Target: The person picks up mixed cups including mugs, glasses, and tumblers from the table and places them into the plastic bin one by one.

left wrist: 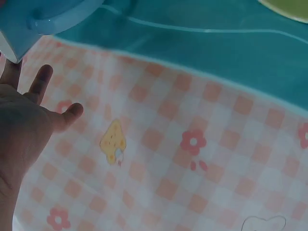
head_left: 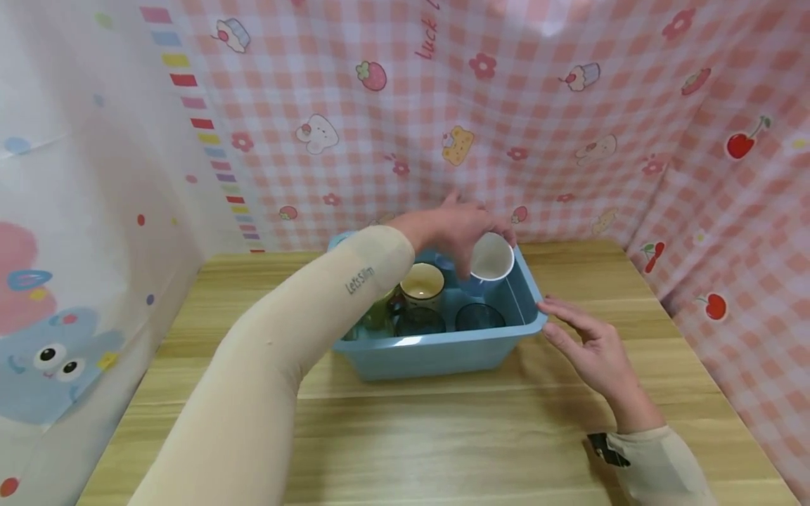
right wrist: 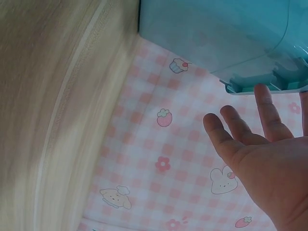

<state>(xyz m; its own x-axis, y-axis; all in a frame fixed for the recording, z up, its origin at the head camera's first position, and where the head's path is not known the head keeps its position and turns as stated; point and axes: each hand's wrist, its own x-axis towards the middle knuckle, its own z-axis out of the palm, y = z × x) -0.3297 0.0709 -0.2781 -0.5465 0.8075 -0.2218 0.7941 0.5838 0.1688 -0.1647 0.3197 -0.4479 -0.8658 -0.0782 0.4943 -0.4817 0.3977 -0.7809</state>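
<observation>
My left hand (head_left: 458,228) reaches across into the far right part of a light blue plastic bin (head_left: 436,360). It grips a blue mug (head_left: 482,284) with a white inside, tilted with its mouth toward me. In the left wrist view the mug's handle (left wrist: 67,17) shows, with a finger at the rim and two other fingers spread away from it. My right hand (head_left: 591,348) is at the bin's near right corner, its fingertips against the rim. The right wrist view shows those fingers mostly straight beneath the rim (right wrist: 269,90).
Inside the bin stand a cream mug (head_left: 422,282) with a dark rim, two dark glass cups (head_left: 479,318) (head_left: 420,322) and a greenish one (head_left: 377,316) partly behind my left sleeve. The bin sits on a wooden table (head_left: 405,436), close to a pink checked curtain (head_left: 405,140).
</observation>
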